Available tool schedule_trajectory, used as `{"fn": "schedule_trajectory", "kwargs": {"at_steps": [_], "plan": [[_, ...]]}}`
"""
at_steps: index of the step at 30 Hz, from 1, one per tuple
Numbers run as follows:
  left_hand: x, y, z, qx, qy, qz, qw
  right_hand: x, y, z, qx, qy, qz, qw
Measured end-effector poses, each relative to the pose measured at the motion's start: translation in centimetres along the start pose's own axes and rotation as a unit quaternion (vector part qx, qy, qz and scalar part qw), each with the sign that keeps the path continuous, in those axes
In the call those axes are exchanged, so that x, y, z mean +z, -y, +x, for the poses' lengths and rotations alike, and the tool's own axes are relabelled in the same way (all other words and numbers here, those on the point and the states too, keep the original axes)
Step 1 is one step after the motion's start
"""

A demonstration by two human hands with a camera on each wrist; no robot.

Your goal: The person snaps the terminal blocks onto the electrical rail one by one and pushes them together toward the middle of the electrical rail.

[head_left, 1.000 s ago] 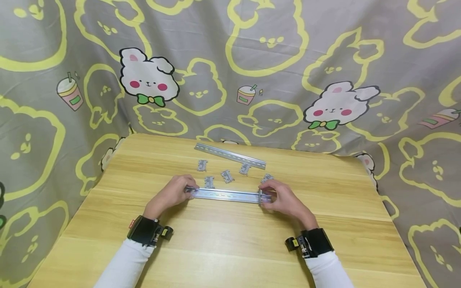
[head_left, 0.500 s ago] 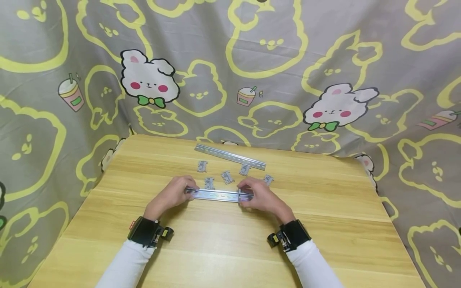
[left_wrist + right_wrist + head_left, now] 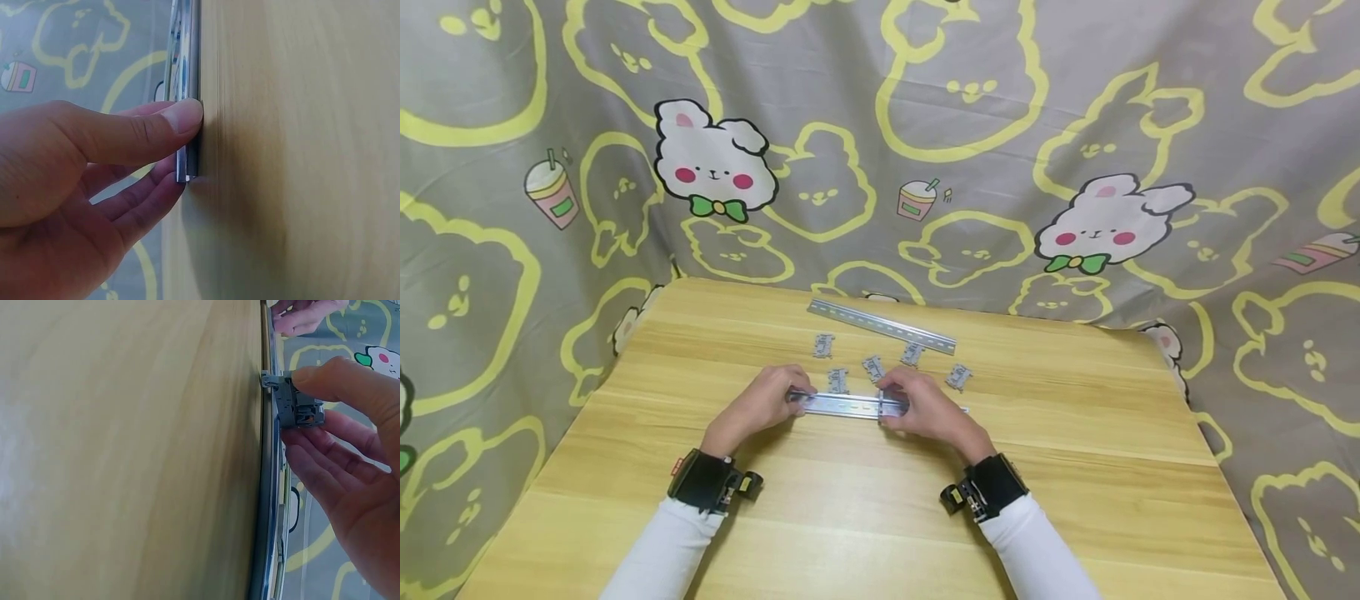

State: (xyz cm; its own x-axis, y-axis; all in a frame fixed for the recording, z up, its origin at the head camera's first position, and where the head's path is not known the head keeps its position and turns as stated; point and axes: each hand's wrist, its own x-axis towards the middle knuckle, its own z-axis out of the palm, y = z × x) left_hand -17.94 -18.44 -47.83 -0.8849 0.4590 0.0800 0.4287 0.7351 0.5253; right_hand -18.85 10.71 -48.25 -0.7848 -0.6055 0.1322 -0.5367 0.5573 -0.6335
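Long slotted silver metal rail (image 3: 838, 407) lies crosswise on the light wood-grain tabletop (image 3: 850, 517). Left hand (image 3: 771, 397): thumb and fingers pinch the rail's left end. Right hand (image 3: 925, 406): thumb and fingers grip a small grey plastic block (image 3: 294, 403), upright across the rail, touching it; latching cannot be told. Beyond the rail: five similar grey blocks (image 3: 823, 346), lying flat; behind, a second slotted silver rail (image 3: 882, 327), slantwise.

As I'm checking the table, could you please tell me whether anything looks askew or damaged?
Nothing looks plainly damaged or spilled. Only the far rail stands out mildly: it lies slanted to the near rail, with five loose grey blocks scattered at differing angles.
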Motion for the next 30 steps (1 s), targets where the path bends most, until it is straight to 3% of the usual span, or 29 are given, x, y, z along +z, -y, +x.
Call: {"fn": "schedule_trajectory", "kwargs": {"at_steps": [11,15,18,20,24,26,30], "plan": [[0.0,0.1,0.0,-0.013,0.003,-0.001,0.9999,-0.1,0.1,0.2,0.007,0.007,-0.003,1.0],[0.0,-0.1,0.1,-0.014,0.005,-0.002,0.9999,-1.3,-0.2,-0.2,0.014,0.01,0.039,0.999],[0.0,-0.2,0.1,-0.014,0.004,-0.002,0.9999,-3.0,-1.0,-0.6,0.022,-0.012,0.059,0.998],[0.0,-0.2,0.1,-0.016,0.003,-0.001,0.9999,-4.2,-1.7,-0.8,0.03,-0.039,0.038,0.998],[0.0,-0.2,0.1,-0.017,0.005,-0.001,0.9998,-6.3,-3.4,-1.3,0.08,-0.076,-0.059,0.992],[0.0,-0.2,0.1,-0.02,0.006,0.0,0.9998,-6.9,-4.2,-1.7,0.113,-0.069,-0.1,0.986],[0.0,-0.2,0.1,-0.026,0.009,0.002,0.9996,-7.2,-5.4,-2.2,0.15,-0.041,-0.128,0.979]]}}
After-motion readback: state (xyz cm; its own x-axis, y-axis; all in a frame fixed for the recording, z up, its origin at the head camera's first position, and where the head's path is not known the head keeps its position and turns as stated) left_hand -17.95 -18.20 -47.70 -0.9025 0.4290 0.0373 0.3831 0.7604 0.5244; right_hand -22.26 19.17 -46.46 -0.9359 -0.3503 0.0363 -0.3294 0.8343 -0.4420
